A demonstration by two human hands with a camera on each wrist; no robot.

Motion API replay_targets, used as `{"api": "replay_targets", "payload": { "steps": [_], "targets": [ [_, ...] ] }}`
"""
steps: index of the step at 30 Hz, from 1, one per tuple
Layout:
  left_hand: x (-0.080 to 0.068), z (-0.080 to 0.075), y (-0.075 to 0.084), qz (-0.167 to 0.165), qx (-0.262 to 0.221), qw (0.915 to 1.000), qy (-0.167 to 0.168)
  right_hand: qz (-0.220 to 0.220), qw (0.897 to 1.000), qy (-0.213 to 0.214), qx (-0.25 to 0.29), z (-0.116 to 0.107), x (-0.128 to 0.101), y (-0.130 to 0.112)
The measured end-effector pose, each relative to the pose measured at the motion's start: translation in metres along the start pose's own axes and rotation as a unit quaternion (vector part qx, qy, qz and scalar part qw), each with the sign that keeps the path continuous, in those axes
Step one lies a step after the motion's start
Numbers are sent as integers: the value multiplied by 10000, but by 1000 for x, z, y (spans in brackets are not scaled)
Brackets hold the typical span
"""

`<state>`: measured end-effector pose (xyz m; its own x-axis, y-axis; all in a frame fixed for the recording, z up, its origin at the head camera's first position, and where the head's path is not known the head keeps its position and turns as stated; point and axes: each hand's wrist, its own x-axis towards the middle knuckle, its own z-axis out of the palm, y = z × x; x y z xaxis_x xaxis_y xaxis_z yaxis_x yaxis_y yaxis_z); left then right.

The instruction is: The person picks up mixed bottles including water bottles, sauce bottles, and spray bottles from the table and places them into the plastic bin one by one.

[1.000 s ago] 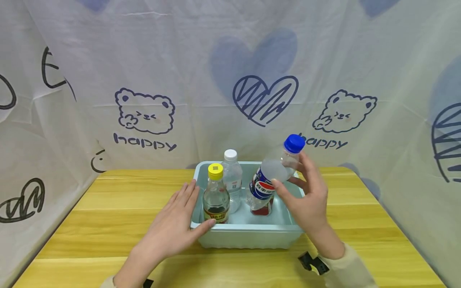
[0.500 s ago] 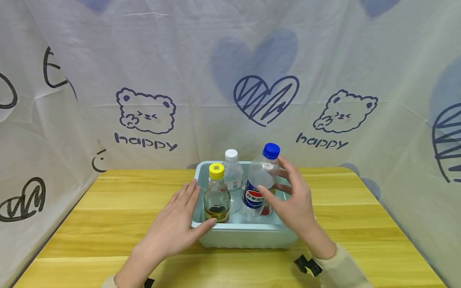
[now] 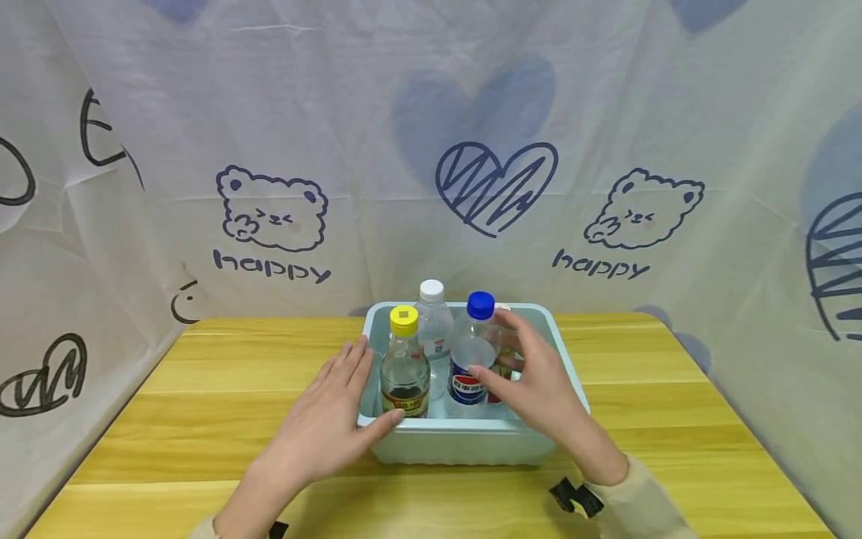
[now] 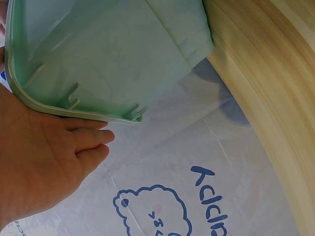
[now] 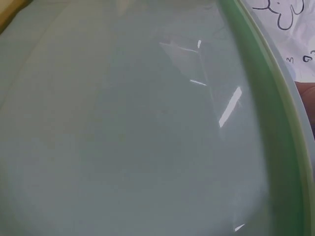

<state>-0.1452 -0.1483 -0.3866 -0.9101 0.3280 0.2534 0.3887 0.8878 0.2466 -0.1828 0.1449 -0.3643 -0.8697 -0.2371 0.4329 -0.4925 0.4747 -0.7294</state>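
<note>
In the head view, my right hand (image 3: 535, 378) grips a clear plastic Pepsi bottle (image 3: 469, 383) with a blue cap, upright inside a pale green plastic bin (image 3: 471, 443). My left hand (image 3: 330, 419) lies with straight fingers along the bin's left rim, its thumb at the front corner; the left wrist view shows the fingers (image 4: 91, 140) against the rim. Left of the Pepsi bottle stands a glass bottle (image 3: 405, 367) with a yellow cap and some dark liquid. Behind it is a clear bottle (image 3: 434, 322) with a white cap. Another red-labelled container (image 3: 503, 367) is mostly hidden behind my right fingers.
The bin rests on a wooden table (image 3: 222, 397). A white cloth (image 3: 377, 150) printed with bears and hearts hangs behind the table and along its sides. The bin's smooth wall (image 5: 147, 123) fills most of the right wrist view.
My right hand has moved left and down with the Pepsi bottle, which has gone from tilted to upright and lower in the bin. The left hand has stayed at the rim.
</note>
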Motion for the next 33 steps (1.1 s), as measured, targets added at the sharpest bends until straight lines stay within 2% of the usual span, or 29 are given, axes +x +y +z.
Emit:
{"api": "replay_targets", "payload": {
  "steps": [21,33],
  "targets": [
    [3,0,-1,-11,110,9999,16,336,9949,-926,227,2,4,0],
    [2,2,0,15,141,9999,25,441,9939,-1009,60,2,2,0]
  ]
}}
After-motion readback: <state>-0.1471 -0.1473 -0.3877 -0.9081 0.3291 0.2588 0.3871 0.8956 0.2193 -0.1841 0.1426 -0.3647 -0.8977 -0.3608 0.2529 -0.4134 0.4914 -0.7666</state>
